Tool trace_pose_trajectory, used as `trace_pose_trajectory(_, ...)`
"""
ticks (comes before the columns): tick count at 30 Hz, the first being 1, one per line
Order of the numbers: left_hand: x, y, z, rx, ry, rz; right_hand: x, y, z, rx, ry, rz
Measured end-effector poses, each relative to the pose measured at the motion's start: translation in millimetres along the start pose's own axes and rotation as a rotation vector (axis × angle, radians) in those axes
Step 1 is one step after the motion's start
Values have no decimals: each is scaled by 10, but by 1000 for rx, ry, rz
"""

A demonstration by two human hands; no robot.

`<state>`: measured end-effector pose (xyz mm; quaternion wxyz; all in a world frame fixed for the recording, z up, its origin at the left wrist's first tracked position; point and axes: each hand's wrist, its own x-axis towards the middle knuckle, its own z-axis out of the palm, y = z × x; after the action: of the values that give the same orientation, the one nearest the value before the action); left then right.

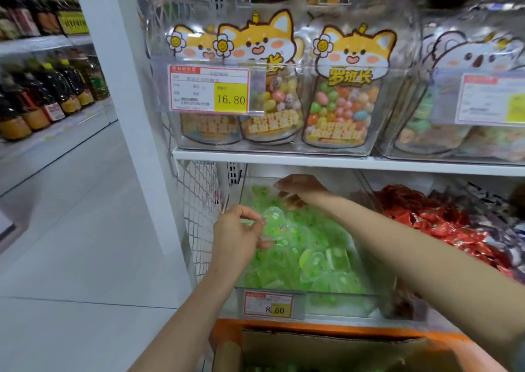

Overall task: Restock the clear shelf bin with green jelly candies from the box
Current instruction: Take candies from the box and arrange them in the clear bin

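Shop shelves fill the head view; the clear bin (309,294) on the lower shelf holds green jellies (326,261). The left hand (238,235) pinches one jelly cup (274,224) over its near-left side. The right hand (298,190) reaches far inside, grip unclear. Likely mid-placing: next, release, then return to the box (326,346).

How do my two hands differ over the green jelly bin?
The left hand pinches a green jelly cup at the left of the clear bin; the right hand reaches toward its back, grip too blurred to read. The left forearm comes straight up; the right crosses in from the right. Both are at the bin.
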<state>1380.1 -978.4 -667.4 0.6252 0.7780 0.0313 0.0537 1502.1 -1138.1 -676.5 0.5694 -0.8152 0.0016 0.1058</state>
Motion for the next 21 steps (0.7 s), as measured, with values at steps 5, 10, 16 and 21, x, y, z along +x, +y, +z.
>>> trace_pose_trajectory(5, 67, 13, 177, 133, -53, 5, -560, -3, -291, -13, -652, 43)
trace_pose_trajectory(10, 82, -14, 360, 142, -90, 30, -699, 152, -318, 122, -444, 118)
trace_pose_trajectory(16, 113, -226, 339, 763, -375, 0, -581, 151, -365, 367, -101, 277)
trace_pose_trajectory(21, 56, -417, 329, 897, -478, 37, -326, 76, -168, 527, 22, 334)
